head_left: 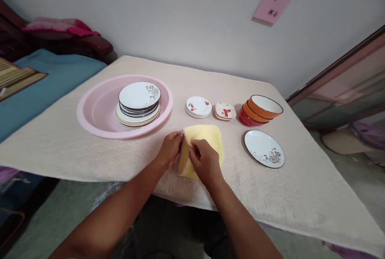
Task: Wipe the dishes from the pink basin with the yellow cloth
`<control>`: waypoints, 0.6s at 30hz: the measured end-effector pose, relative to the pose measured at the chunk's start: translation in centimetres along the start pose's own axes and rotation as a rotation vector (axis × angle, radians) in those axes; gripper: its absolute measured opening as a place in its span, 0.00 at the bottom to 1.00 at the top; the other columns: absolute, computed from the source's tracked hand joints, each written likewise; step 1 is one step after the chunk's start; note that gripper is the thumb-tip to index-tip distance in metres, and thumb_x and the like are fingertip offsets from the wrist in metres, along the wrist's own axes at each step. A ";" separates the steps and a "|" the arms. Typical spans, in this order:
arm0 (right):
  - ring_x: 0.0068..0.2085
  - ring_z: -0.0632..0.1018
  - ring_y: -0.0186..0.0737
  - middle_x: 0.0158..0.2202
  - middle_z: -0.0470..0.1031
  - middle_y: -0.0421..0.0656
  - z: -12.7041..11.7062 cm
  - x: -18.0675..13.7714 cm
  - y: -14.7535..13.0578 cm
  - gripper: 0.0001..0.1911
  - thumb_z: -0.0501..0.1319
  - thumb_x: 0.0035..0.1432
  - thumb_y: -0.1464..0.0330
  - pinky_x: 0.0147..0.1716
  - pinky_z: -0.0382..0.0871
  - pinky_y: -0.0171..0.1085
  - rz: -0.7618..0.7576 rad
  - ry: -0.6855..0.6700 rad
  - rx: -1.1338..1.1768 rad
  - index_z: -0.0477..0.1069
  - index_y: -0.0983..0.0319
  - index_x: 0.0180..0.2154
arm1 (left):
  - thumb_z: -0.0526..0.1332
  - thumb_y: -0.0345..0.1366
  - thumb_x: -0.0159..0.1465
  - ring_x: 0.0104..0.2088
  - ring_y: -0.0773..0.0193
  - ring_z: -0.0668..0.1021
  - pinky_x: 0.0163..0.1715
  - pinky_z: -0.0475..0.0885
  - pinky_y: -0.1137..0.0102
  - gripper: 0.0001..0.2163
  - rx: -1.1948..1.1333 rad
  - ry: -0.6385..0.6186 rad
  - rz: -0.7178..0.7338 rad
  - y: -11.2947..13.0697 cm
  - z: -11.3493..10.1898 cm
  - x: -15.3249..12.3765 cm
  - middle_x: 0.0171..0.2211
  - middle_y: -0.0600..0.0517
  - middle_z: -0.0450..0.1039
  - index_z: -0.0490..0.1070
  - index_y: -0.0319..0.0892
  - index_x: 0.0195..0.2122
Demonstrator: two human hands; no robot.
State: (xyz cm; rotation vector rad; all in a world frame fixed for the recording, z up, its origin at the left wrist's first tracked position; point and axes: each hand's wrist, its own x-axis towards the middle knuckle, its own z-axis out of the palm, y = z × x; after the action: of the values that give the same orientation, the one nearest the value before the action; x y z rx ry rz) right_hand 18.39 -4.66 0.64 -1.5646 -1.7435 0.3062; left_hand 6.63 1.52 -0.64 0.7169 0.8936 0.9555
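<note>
A folded yellow cloth (210, 138) with a pinkish edge lies at the front of the table. My left hand (171, 147) pinches its left edge, fingers closed. Bent over the middle of the cloth, my right hand (206, 160) has its fingers closed on a fold of it. To the right lies a single white plate (264, 146) with a dark rim and a flower print, apart from both hands. Beyond the cloth sit a stack of small white saucers (198, 105) with red flowers and some small squarish dishes (225, 110) with a red pattern.
A pink basin (96, 106) on the left holds a stack of plates (140, 95). Tilted orange and red bowls (261, 108) are nested at the right. The wall with a pink note (276, 0) rises behind the table (300, 194).
</note>
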 end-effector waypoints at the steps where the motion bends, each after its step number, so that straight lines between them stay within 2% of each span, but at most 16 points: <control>1: 0.32 0.70 0.36 0.32 0.69 0.42 0.0 0.0 -0.1 0.07 0.54 0.59 0.66 0.33 0.63 0.35 0.002 -0.044 0.003 0.67 0.61 0.38 | 0.63 0.38 0.52 0.21 0.72 0.67 0.22 0.62 0.76 0.07 -0.022 -0.006 0.008 0.1 0.1 -0.1 0.19 0.57 0.66 0.69 0.39 0.26; 4: 0.32 0.71 0.37 0.33 0.69 0.43 0.2 -0.1 -0.3 0.08 0.55 0.58 0.64 0.34 0.64 0.36 0.028 -0.160 0.006 0.67 0.61 0.38 | 0.61 0.43 0.55 0.23 0.69 0.69 0.24 0.64 0.74 0.11 -0.100 -0.071 0.029 0.4 0.2 -0.3 0.21 0.55 0.68 0.69 0.39 0.27; 6: 0.33 0.71 0.37 0.33 0.70 0.43 0.2 -0.1 -0.2 0.08 0.55 0.58 0.64 0.34 0.64 0.36 0.052 -0.181 0.049 0.68 0.60 0.38 | 0.60 0.45 0.56 0.25 0.68 0.71 0.27 0.65 0.73 0.12 -0.092 -0.133 0.038 0.5 0.2 -0.5 0.23 0.54 0.70 0.70 0.39 0.30; 8: 0.31 0.71 0.37 0.32 0.71 0.42 -0.3 0.1 0.2 0.08 0.54 0.58 0.64 0.33 0.64 0.35 0.093 -0.156 0.132 0.69 0.60 0.37 | 0.64 0.42 0.53 0.25 0.69 0.71 0.28 0.65 0.73 0.11 -0.022 -0.137 0.059 0.4 0.2 -0.6 0.25 0.55 0.71 0.70 0.39 0.31; 11: 0.29 0.71 0.35 0.28 0.71 0.40 -1.9 0.9 1.9 0.09 0.55 0.58 0.62 0.31 0.64 0.34 0.213 0.020 0.253 0.70 0.60 0.34 | 0.66 0.36 0.50 0.25 0.70 0.71 0.29 0.65 0.74 0.10 0.038 -0.095 0.119 0.7 0.3 -0.9 0.25 0.56 0.71 0.70 0.40 0.32; 14: 0.27 0.71 0.35 0.26 0.71 0.39 -3.8 1.7 4.4 0.10 0.58 0.54 0.60 0.29 0.65 0.34 0.435 0.330 0.388 0.69 0.61 0.31 | 0.63 0.34 0.49 0.28 0.66 0.74 0.31 0.67 0.72 0.11 -0.056 -0.172 0.128 1.7 0.3 -1.4 0.28 0.54 0.73 0.71 0.40 0.35; 15: 0.26 0.70 0.35 0.24 0.70 0.38 -4.2 1.8 5.1 0.11 0.59 0.53 0.60 0.28 0.65 0.34 0.544 0.369 0.458 0.69 0.62 0.29 | 0.62 0.34 0.49 0.29 0.64 0.75 0.32 0.67 0.70 0.12 -0.102 -0.207 0.107 2.1 0.3 -1.6 0.29 0.52 0.75 0.71 0.39 0.36; 16: 0.26 0.71 0.35 0.24 0.71 0.39 -4.4 1.8 5.6 0.13 0.60 0.52 0.58 0.27 0.65 0.34 0.629 0.350 0.541 0.69 0.62 0.28 | 0.62 0.34 0.48 0.31 0.61 0.76 0.33 0.68 0.69 0.14 -0.146 -0.238 0.076 2.5 0.3 -1.8 0.30 0.50 0.75 0.72 0.39 0.37; 18: 0.27 0.73 0.37 0.26 0.73 0.41 -4.3 1.5 5.8 0.17 0.58 0.53 0.54 0.27 0.67 0.35 0.732 0.181 0.711 0.70 0.63 0.29 | 0.60 0.34 0.48 0.33 0.58 0.77 0.34 0.69 0.67 0.15 -0.217 -0.294 0.009 3.1 0.3 -2.3 0.32 0.48 0.76 0.72 0.38 0.38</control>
State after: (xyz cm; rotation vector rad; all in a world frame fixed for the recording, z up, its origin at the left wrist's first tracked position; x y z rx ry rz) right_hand 25.65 -3.29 0.49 -1.5404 -0.7207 0.9831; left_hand 5.13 0.66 2.79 0.6552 0.5203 0.9107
